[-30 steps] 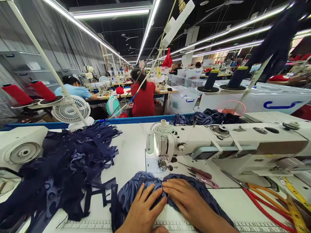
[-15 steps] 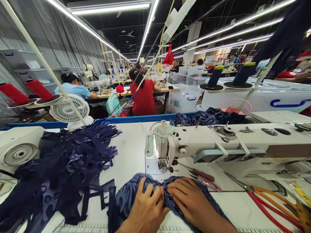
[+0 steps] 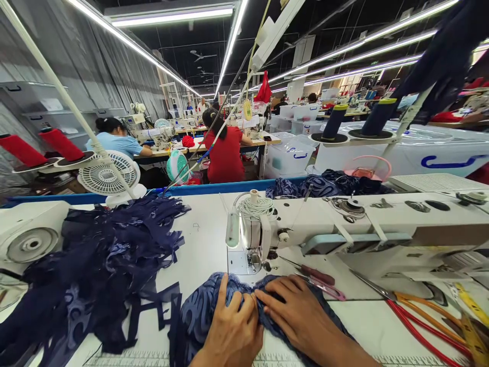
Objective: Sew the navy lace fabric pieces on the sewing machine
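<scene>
Blue patterned fabric [image 3: 196, 308] lies at the front edge of the surface [image 3: 204, 234], just short of the sewing machine's needle plate [image 3: 240, 262] — perhaps to keep its rim near the needle. The left hand [image 3: 235, 329] sets a straight index finger on it, the rest bent; the right hand [image 3: 300, 311] lies across it, fingers slightly spread, seemingly against slipping; whether either pinches, I cannot tell. Swirling bands texture the soft, wavy-rimmed cloth — limp navy scraps [image 3: 110, 275] heap from the back edge leftward
</scene>
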Demonstrator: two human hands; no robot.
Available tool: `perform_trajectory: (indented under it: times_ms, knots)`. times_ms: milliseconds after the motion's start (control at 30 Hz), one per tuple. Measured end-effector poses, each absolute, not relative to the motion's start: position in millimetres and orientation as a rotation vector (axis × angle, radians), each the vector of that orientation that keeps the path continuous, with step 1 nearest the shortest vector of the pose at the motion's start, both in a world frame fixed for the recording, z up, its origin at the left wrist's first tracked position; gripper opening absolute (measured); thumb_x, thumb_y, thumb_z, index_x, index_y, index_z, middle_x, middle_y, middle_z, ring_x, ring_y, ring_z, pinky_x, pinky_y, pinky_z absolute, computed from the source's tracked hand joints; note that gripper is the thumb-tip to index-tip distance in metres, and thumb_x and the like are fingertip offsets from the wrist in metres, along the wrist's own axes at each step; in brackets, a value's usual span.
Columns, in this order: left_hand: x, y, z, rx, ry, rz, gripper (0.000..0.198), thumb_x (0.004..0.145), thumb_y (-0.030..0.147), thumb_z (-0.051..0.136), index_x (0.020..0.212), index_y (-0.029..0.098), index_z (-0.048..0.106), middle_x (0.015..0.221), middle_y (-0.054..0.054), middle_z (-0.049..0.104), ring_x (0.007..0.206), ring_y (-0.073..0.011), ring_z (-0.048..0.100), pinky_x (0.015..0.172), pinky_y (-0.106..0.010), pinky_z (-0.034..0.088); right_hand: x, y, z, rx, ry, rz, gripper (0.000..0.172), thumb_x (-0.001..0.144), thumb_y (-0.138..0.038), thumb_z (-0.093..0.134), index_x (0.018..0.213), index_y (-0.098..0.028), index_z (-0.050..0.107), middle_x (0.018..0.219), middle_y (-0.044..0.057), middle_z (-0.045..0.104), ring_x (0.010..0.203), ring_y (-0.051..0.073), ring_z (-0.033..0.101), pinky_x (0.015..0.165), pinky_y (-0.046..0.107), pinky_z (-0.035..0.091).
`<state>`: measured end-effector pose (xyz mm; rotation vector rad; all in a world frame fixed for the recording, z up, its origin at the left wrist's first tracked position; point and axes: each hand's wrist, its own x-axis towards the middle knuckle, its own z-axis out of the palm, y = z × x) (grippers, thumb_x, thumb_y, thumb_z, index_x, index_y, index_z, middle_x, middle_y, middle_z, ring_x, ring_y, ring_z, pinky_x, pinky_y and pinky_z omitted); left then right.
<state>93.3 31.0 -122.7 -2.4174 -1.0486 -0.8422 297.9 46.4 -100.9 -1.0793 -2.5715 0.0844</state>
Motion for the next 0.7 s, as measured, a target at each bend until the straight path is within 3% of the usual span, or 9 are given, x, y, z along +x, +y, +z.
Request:
perform_trajectory:
  times_ms: [233, 433, 533, 700]
  knots:
    - [83, 23, -134, -2.436, -1.100, -0.918, 0.053, 0.099, 0.054, 0.041, 0.112, 0.010, 0.067, 0.102, -0.006, 0.071, 0.092, -0.0203, 0.061, 0.123, -0.045, 0.006, 301, 49, -101, -1.059, -2.532, 0.114, 0.027, 0.100, -0.016, 0.049, 0.123, -0.027, 0.060, 0.109, 0.005, 0.058, 0.101, 0.024, 0.054, 0.092, 0.041, 0.037]
    - [81, 18, -144, -2.331, -1.088, -0.966, 0.057, 0.098, 0.061, 0.037, 0.106, 0.014, 0.070, 0.104, -0.009, 0.072, 0.098, -0.0239, 0.063, 0.122, -0.046, 0.009, 278, 64, -100, -1.197, -2.332, 0.348, 0.024, 0.102, -0.018, 0.040, 0.092, -0.021, 0.062, 0.089, 0.003, 0.060, 0.087, 0.022, 0.055, 0.086, 0.038, 0.036]
    - [83, 18, -143, -2.334, -1.065, -0.938, 0.056, 0.100, 0.057, 0.035, 0.106, 0.015, 0.070, 0.108, -0.010, 0.071, 0.101, -0.0250, 0.063, 0.122, -0.049, 0.010, 262, 73, -103, -1.252, -2.311, 0.422, 0.014, 0.096, -0.021, 0.054, 0.083, -0.021, 0.056, 0.083, 0.000, 0.060, 0.079, 0.020, 0.055, 0.079, 0.034, 0.036]
    - [89, 18, -144, -2.337, -0.953, -1.050, 0.046, 0.103, 0.041, 0.038, 0.104, 0.008, 0.069, 0.098, -0.009, 0.073, 0.100, -0.0223, 0.065, 0.123, -0.045, 0.016, 251, 84, -110, -1.337, -2.250, 0.563, 0.020, 0.091, -0.024, 0.065, 0.078, -0.021, 0.051, 0.075, -0.004, 0.059, 0.071, 0.017, 0.054, 0.070, 0.029, 0.032]
